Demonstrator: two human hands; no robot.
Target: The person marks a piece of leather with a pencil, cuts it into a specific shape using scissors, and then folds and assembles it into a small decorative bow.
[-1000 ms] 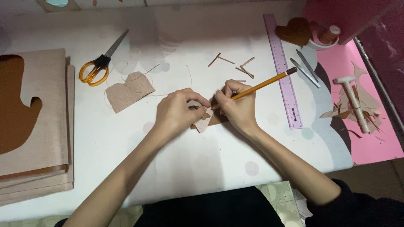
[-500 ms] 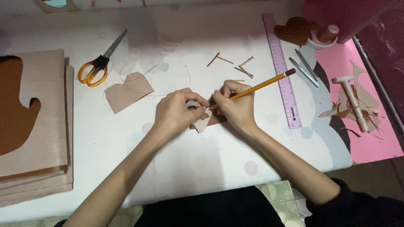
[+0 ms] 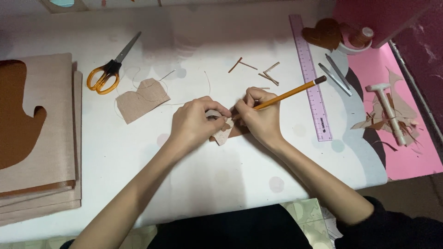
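Cardboard sheets (image 3: 41, 152) lie stacked at the left edge of the frame, a brown mitten-shaped piece (image 3: 16, 115) on top; right of them, orange-handled scissors (image 3: 108, 74) and a tan scrap (image 3: 140, 97) sit in the upper left of the white table (image 3: 221, 170). At centre, the left hand (image 3: 196, 124) is closed narrowly, its fingertips pinching a small tan-and-brown piece (image 3: 225, 133) flat against the table. The right hand (image 3: 260, 115), touching the left across that piece, is curled tight around a pencil (image 3: 288, 93), whose tip is hidden under the fingers on the piece. To mark well, the left fingertips should, I judge, press close beside the tip so the small piece cannot slide, and the strokes should stay short and light. The pencil's long axis runs from lower left to upper right, its dark end pointing toward the upper right, tip toward frame centre. Right of the hands lie thin strips (image 3: 265, 74), a purple ruler (image 3: 311, 78), tweezers (image 3: 336, 74), and a white tool (image 3: 390, 113) on pink paper (image 3: 410, 161).
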